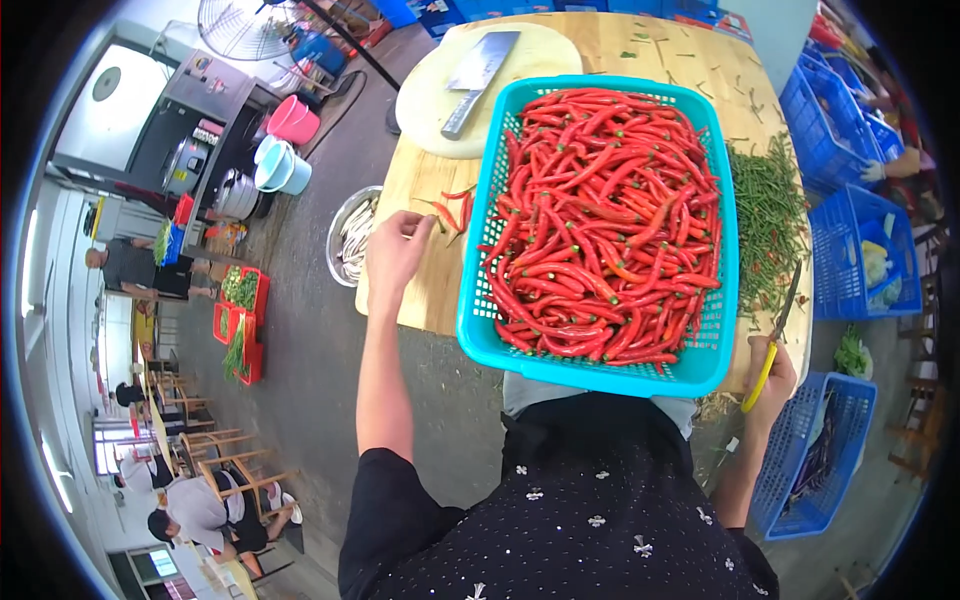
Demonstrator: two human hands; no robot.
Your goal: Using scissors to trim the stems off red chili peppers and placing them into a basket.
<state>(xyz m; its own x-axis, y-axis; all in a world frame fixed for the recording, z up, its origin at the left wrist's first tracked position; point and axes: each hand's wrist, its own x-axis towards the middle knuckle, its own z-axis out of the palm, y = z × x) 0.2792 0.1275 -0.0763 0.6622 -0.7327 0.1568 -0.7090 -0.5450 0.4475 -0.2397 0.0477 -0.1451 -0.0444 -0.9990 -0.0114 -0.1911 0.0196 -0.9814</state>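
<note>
A turquoise plastic basket [474, 315] heaped with red chili peppers [600, 225] stands before me on a wooden table [420, 300]. My right hand [771, 371], right of the basket, grips scissors [766, 375] with yellow handles, their blades pointing away from me. A pile of green chili stems [766, 217] lies beyond the blades. Left of the basket, my left hand [397, 247] is above the table with thumb and forefinger close together. Something small and dark shows at its fingertips; whether it is held is unclear. A few loose chilies [454, 214] lie beside those fingertips.
A cleaver [480, 75] rests on a round cutting board [420, 112] at the table's far left. A metal bowl of pale slender pieces [358, 236] is by the left edge. Blue crates [862, 255] line the right; a gloved hand [874, 171] shows there. People sit farther left.
</note>
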